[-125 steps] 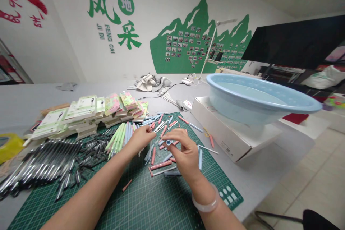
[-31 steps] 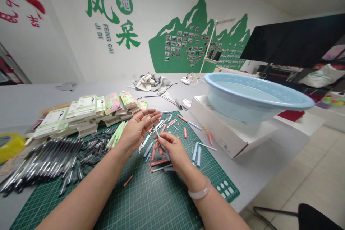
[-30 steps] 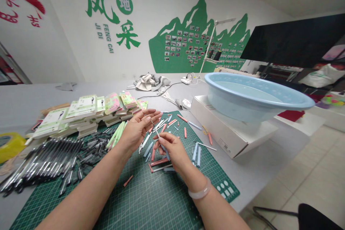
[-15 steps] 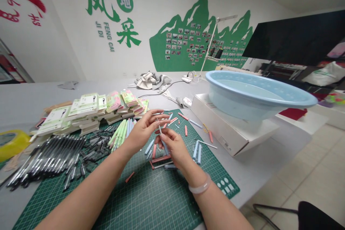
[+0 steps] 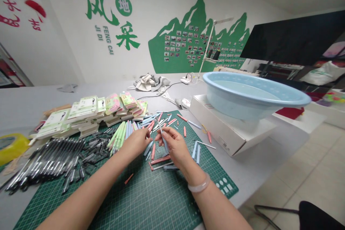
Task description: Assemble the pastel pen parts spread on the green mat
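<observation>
Blue pen (image 5: 165, 146) w/ thin pale stick (image 5: 159, 126) at its top end is held just above the mat, approx. mid-table, tilted, top end twd 11 o'clock. Clock dirs below are from this pen, 12 = far side.

Pen is pinched betw. thumb & fingers of R hand (image 5: 174, 147). L hand (image 5: 138, 141) is held close by at 9, fingers curled, not touching the pen; whether anything is grasped there can't be told.

Step in hand, as judged: stick & barrel are being lined up or fitted; how far the stick is seated can't be told. For the next move, a steady R pinch seems needed, w/ stick kept straight & any small part brought to the tip precisely by L fingers.

Pink barrel (image 5: 161, 160) is seen at 6, on green mat (image 5: 151, 201); two blue barrels (image 5: 198, 153) approx. 3–4. Green pens (image 5: 118, 136) are bunched at 9, black pens (image 5: 48, 156) laid farther out, same dir. Pen boxes (image 5: 86, 107) are piled at 10, cloths (image 5: 147, 82) left nr 12. Blue tub (image 5: 248, 106) is set at 2, on white box (image 5: 212, 125).
</observation>
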Demonstrator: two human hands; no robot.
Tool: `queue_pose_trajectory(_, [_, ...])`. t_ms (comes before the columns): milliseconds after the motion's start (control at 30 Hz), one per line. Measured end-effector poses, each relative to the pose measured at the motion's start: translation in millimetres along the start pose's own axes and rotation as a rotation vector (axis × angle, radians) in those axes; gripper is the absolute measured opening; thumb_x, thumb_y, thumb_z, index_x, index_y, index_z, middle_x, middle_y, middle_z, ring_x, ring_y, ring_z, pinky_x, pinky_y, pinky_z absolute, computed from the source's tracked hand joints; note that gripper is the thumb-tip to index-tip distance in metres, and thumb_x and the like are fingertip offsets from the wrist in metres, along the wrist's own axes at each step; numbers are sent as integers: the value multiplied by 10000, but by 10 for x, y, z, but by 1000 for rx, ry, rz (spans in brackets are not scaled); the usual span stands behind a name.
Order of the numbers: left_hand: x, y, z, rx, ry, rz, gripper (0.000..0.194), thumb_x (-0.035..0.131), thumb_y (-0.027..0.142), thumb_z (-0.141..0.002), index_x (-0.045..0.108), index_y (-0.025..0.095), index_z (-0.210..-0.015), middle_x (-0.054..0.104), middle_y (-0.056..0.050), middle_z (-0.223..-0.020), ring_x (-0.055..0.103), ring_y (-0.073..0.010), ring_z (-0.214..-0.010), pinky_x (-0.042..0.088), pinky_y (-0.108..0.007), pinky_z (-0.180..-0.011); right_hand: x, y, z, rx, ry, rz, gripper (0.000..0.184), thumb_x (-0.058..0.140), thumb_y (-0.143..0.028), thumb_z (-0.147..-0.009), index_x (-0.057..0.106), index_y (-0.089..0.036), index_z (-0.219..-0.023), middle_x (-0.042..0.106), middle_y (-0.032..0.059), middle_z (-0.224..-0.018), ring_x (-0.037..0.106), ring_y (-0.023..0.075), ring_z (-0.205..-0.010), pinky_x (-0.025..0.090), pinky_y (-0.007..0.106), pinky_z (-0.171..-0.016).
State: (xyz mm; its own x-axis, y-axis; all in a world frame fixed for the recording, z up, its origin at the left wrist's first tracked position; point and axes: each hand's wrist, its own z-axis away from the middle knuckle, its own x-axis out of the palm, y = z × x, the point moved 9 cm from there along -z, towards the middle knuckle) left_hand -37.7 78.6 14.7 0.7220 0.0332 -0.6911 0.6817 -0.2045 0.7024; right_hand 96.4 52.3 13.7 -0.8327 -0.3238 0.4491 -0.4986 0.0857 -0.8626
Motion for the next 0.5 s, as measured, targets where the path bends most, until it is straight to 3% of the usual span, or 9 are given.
queue_pose_trajectory(133, [221, -168, 84, -43, -28, -228, 120, 660, 204, -589, 544, 192, -562, 603, -68, -619, 587, -239, -669, 346, -294, -605, -10, 1, -4, 5, -2, -40, 188, 619, -306, -784, 628, -174, -918, 644, 24, -735, 529, 119, -623, 416, 260, -631])
queue_pose_trajectory(267, [188, -137, 45, -46, 14, -198, 148, 650, 202, -598, 524, 188, -520, 576, -58, -566, 573, -224, -610, 346, -295, -577, -21, -5, -4, 11, 12, -55, 191, 630, -309, -776, 634, -177, -915, 652, 27, -744, 530, 118, -620, 416, 257, -623])
queue_pose_trajectory(367, [-40, -31, -61, -71, 47, 115, 165, 656, 286, -641, 548, 181, -575, 558, -20, -534, 554, -179, -556, 387, -266, -542, -24, -13, -4, 6, 18, -53, 196, 626, -311, -782, 637, -175, -923, 661, 38, -764, 529, 115, -621, 416, 257, -625])
queue_pose_trajectory(500, [-364, 202, -197, -77, 68, 886, 190, 651, 302, -708, 568, 160, -803, 613, -5, -684, 603, -123, -618, 490, -231, -581, -36, -1, -8, -3, 26, -48, 196, 624, -311, -786, 630, -172, -923, 662, 48, -780, 532, 117, -626, 416, 260, -623])
